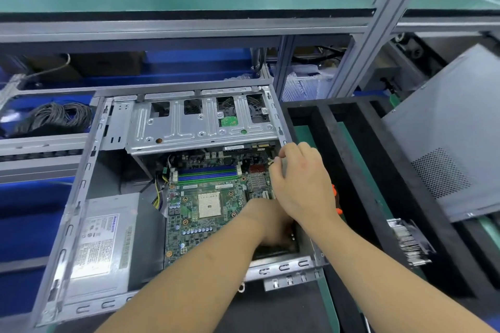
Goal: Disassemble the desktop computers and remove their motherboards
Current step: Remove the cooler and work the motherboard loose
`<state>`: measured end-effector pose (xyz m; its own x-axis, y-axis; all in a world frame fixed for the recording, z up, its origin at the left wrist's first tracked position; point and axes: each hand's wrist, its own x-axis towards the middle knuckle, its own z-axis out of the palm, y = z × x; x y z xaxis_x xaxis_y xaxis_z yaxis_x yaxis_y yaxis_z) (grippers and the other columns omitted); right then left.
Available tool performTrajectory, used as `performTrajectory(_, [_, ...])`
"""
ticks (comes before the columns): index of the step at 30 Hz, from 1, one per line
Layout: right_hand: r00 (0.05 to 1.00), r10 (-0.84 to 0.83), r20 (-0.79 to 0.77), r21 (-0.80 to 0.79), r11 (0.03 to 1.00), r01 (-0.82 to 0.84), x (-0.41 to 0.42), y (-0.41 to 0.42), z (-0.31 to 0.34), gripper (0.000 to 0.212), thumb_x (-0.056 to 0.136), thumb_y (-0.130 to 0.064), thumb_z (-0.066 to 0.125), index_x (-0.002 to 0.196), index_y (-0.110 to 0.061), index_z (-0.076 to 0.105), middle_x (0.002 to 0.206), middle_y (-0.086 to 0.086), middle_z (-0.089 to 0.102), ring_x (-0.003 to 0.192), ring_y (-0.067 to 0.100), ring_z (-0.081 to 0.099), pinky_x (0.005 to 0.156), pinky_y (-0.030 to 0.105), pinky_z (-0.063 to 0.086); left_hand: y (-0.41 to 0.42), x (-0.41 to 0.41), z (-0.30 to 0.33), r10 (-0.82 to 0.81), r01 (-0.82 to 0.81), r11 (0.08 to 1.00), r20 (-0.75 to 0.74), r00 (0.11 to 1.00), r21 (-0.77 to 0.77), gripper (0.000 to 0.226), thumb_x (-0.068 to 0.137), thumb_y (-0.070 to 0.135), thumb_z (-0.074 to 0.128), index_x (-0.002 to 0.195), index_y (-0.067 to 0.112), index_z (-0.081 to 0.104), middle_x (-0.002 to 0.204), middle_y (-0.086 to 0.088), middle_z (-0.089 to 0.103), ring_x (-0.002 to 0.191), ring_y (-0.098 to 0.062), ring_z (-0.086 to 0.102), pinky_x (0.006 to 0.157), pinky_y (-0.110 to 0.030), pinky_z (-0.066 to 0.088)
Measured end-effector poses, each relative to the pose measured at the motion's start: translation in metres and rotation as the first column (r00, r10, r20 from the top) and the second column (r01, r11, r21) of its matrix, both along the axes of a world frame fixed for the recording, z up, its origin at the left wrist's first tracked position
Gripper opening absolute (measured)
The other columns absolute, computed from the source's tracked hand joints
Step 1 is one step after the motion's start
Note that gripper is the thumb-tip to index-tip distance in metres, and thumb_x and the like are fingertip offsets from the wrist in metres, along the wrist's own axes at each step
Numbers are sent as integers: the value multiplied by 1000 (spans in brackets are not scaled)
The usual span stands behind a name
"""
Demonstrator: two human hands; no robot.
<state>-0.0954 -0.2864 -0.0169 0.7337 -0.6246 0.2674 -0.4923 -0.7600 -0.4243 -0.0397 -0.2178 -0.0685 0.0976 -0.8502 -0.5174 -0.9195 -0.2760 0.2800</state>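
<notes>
Right hand (303,184) reaches into the open computer case (81,197) at its right side, fingers curled down over the motherboard's right edge near the top corner; looks like fingertips pinch something small and pale there, can't tell what. Left hand (273,222) sits lower, crossed under the right wrist, palm down on the lower right part of the motherboard (205,213). Its fingers are hidden by the right forearm and its own back, so can't tell if it grips or just presses.

Motherboard is green, lying flat inside the case, right of centre. Bare CPU socket (209,205) shows as a pale square mid-board. Blue and green RAM slots (207,173) run across above it. Small heatsink (258,181) just right of the slots, beside the right hand.

Power supply (102,246) is a grey box with a white label, lower left in the case, touching the board's left edge area. Yellow and black wires (158,197) run between it and the board. Metal drive cage (200,123) spans the far end of the case, above the board's top edge.

Case rests on a workbench. Right of it, a black tray (351,170) with dividers. A finned heatsink (410,243) lies on that tray, well apart from the case. Grey side panel (449,130) with perforated vent leans at far right. Coiled cable bundle (54,116) sits at far left behind the case.
</notes>
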Motion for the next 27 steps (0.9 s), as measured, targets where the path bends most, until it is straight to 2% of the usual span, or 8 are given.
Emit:
performTrajectory(2, [1000,11,-18,0,1000,-11,0,0,0,15,97,-24,50,93,-10,55,89,2,49,86,21,43,67,31,40,10,8,5,98,-96,995,-124,987,28,50,82,54,73,119,23,65,113,2,69,101,-25,63,87,-39,54])
performTrajectory(6, [1000,1,-15,35,999,0,-1,-1,3,16,98,-24,47,93,-10,54,90,3,50,87,21,45,69,35,43,31,35,22,146,-144,988,-29,989,59,42,77,60,74,91,22,62,83,7,65,79,-18,62,70,-33,52])
performTrajectory(9, [1000,-3,15,83,997,1,-2,-1,5,16,99,-21,45,93,-10,54,89,4,53,86,23,47,71,38,43,56,48,29,167,-155,971,-51,985,181,49,74,64,75,91,20,61,80,8,61,77,-17,58,71,-35,50])
performTrajectory(12, [1000,2,-21,35,999,-1,-1,0,5,20,102,-22,40,94,-9,53,88,5,53,85,23,48,73,36,42,76,44,27,140,-132,958,-13,990,256,45,79,52,76,94,16,55,82,4,55,79,-22,53,73,-39,51])
performTrajectory(17, [998,-39,43,136,990,33,-2,-1,8,23,104,-17,37,90,-6,51,85,8,55,81,27,51,74,43,44,83,33,23,136,-151,976,100,986,155,24,83,29,70,90,16,52,85,0,57,82,-25,56,74,-41,54])
performTrajectory(21, [999,-34,32,114,993,30,-4,0,9,22,102,-17,39,85,-8,50,81,6,54,79,26,52,71,42,45,83,31,22,108,-134,981,177,978,142,17,84,24,69,93,13,60,85,-1,60,84,-25,62,77,-42,58])
performTrajectory(27, [999,-24,27,88,996,21,-1,1,9,22,100,-19,43,81,-12,52,78,1,53,77,21,52,68,42,47,75,28,23,-9,-21,994,263,965,112,16,85,25,72,83,14,61,72,0,54,68,-23,57,70,-39,57])
